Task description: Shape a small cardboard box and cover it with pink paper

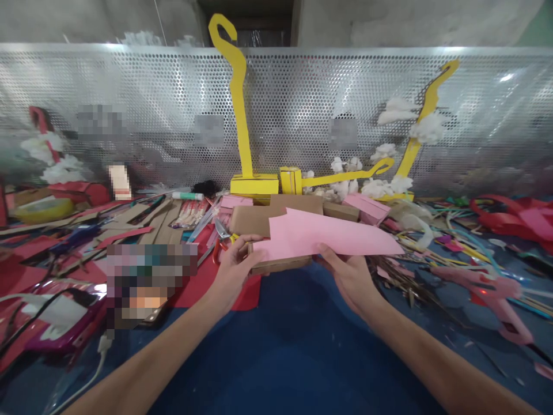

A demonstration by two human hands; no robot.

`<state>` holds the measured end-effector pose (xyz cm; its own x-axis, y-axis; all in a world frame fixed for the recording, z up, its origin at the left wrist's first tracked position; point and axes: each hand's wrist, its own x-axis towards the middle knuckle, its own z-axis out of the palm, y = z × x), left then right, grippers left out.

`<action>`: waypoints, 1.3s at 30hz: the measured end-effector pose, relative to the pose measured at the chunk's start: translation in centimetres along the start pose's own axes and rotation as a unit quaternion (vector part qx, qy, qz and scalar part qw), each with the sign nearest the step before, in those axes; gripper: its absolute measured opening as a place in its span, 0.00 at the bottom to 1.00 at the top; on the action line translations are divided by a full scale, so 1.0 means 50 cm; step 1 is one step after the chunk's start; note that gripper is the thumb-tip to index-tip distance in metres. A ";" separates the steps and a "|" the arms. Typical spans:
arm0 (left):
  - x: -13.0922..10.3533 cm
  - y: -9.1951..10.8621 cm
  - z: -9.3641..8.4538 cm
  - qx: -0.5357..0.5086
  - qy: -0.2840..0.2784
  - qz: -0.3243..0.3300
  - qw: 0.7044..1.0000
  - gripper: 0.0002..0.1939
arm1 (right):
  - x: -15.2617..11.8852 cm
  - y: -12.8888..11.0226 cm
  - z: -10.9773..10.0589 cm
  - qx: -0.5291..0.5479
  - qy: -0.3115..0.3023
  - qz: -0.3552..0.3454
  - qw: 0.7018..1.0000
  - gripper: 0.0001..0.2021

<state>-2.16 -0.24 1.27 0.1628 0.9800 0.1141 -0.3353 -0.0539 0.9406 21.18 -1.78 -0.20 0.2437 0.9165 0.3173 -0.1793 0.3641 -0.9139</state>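
A pink sheet of paper (311, 233) with a notched left edge lies over a small brown cardboard box (283, 266) between my hands. My left hand (241, 259) grips the left end of both, its thumb on top of the paper. From the right, my right hand (345, 271) pinches the paper's lower edge, thumb above and fingers hidden beneath. Just behind is more brown cardboard (250, 221). Close to my left fingers lie pliers (222, 229) and orange-handled scissors (216, 253).
Yellow paper hook shapes on boxes (254, 184) stand against a perforated metal panel (285, 109). To the right lies a pink glue gun (488, 297) with a lit red light. Paper scraps, sticks and cardboard strips (162, 225) crowd both sides. Red paper (242, 294) lies on the blue table (276, 357).
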 end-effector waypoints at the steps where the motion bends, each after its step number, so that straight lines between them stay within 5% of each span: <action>1: 0.001 -0.002 -0.002 0.000 -0.003 0.001 1.000 0.23 | -0.001 -0.004 0.003 0.023 -0.002 0.019 1.000 0.21; 19: -0.001 0.003 0.001 0.003 0.008 -0.001 1.000 0.21 | -0.002 -0.010 0.012 0.088 -0.007 0.104 0.991 0.20; 39: 0.002 -0.003 0.001 -0.014 -0.003 -0.014 1.000 0.20 | -0.001 -0.016 0.010 0.083 -0.014 0.101 0.991 0.21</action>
<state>-2.08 -0.14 1.17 0.1772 0.9801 0.0895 -0.3570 -0.0207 0.9339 20.81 -2.00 0.63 0.1614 0.9767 0.1414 -0.3762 0.1933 -0.9061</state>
